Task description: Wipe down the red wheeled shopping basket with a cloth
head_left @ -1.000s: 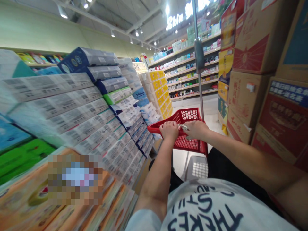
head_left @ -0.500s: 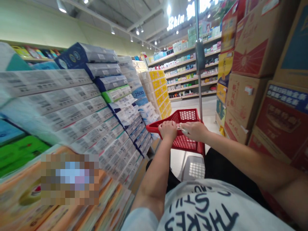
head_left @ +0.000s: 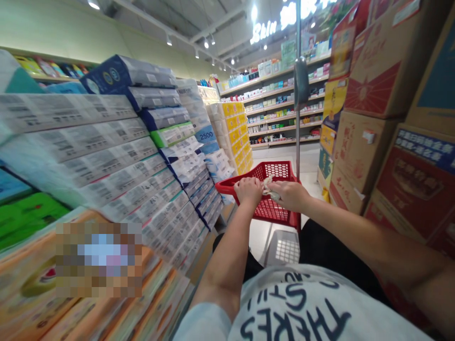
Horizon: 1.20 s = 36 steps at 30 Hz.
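A red plastic shopping cart [head_left: 272, 212] with perforated walls stands right in front of my body. My left hand [head_left: 249, 191] is closed over the near rim of the cart, where its handle would be; the bar itself is hidden under the fingers. Beside it, my right hand [head_left: 291, 195] grips a crumpled pale cloth or tissue [head_left: 269, 186] at the same rim. The two hands are close together, with the crumpled piece between them. A metal pole [head_left: 297, 137] rises upright at the cart's right side.
Stacked tissue packs [head_left: 124, 156] line the left side, with orange packs [head_left: 71, 303] nearest me. Yellow-and-white packs [head_left: 236, 137] stand farther ahead. Cardboard cartons [head_left: 369, 142] are piled high on the right. Shelves of small boxed goods [head_left: 280, 113] cross the far end.
The crumpled pale piece now sticks up more above my right hand, which has shifted slightly right and down. My left hand stays on the cart, and the surroundings have barely shifted.
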Tool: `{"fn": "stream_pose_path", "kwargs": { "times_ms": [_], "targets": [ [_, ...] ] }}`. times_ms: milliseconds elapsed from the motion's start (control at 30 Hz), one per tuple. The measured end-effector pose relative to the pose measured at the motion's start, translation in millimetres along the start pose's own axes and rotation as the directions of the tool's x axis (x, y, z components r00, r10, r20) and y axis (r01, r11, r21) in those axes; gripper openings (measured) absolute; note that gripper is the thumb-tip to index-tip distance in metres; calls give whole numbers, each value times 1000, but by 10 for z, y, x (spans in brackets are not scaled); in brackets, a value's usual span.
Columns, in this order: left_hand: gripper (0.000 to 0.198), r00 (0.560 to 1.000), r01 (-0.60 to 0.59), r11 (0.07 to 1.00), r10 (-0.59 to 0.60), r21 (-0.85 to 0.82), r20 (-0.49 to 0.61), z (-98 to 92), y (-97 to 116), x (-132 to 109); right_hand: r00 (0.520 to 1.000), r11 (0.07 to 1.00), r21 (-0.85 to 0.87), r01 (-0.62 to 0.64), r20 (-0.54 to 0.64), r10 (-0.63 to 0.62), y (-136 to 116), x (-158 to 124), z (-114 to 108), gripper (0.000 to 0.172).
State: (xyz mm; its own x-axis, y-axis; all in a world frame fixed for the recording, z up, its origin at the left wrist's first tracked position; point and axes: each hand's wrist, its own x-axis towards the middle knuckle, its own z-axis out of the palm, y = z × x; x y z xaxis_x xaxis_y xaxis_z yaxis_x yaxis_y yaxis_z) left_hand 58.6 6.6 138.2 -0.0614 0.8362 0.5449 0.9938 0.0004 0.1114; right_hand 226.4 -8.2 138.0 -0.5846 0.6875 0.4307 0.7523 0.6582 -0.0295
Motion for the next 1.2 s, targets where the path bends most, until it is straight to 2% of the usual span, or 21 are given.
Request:
{"fn": "stream_pose_path", "kwargs": {
  "times_ms": [100, 233, 300, 367, 400, 467, 500, 567, 600, 767, 900, 967, 1033, 1067, 1100, 1200],
  "targets": [
    [36, 1000, 7, 1000, -7, -2, 3, -2, 4, -1, 991, 991, -11, -132, 27, 133, -15, 25, -33, 36],
    [37, 1000, 12, 1000, -12, -2, 6, -19, 9, -9, 984, 987, 75, -140, 119, 131, 42, 94, -116, 25],
    [37, 1000, 17, 1000, -17, -5, 14, -28, 11, -24, 972, 980, 78, -183, 162, 169, 88, 102, -137, 32],
    [37, 999, 16, 1000, -16, -11, 36, -29, 7, -39, 953, 968, -2, -252, 176, 248, 124, 78, -120, 48],
    [36, 999, 1, 1000, 0, -17, 38, -24, 0, -43, 957, 971, -13, -239, 167, 238, 139, 55, -97, 49],
    [36, 999, -5, 999, 6, -36, 32, -4, -24, -38, 979, 982, 22, -188, 81, 186, 166, -5, -26, 42],
    [37, 1000, -4, 999, 5, -42, 24, 9, -43, -30, 994, 992, 66, -105, 25, 103, 180, -36, 16, 38],
    [36, 1000, -13, 999, 14, -51, 23, 30, -88, -8, 994, 993, 111, 46, -105, -34, 202, -88, 95, 40],
    [36, 999, -20, 998, 21, -54, 28, 36, -112, 3, 990, 991, 111, 69, -129, -54, 207, -105, 125, 41],
    [35, 994, -40, 997, 47, -70, 101, -1, -232, 63, 986, 998, 44, -32, -160, 39, 177, -128, 179, 37],
    [36, 988, -54, 997, 61, -49, 143, -66, -276, 88, 959, 982, 122, 145, -262, -109, 116, -152, 177, 40],
    [34, 995, 12, 999, -8, -37, 98, -89, -232, 58, 950, 961, 210, 181, -291, -115, 69, -170, 181, 39],
    [35, 997, 76, 996, -75, -51, 28, -102, -137, -15, 954, 950, 290, 119, -298, -29, 15, -180, 192, 37],
    [35, 998, 68, 996, -67, -63, 4, -104, -79, -65, 954, 945, 317, 82, -299, 17, -8, -181, 199, 36],
    [34, 1000, 11, 997, -10, -77, 6, -105, -23, -120, 951, 947, 317, 55, -304, 47, -26, -180, 206, 36],
    [34, 988, -151, 985, 152, -80, 8, -99, 79, -263, 947, 953, 274, 130, -320, -37, -32, -167, 196, 34]
  ]
}}
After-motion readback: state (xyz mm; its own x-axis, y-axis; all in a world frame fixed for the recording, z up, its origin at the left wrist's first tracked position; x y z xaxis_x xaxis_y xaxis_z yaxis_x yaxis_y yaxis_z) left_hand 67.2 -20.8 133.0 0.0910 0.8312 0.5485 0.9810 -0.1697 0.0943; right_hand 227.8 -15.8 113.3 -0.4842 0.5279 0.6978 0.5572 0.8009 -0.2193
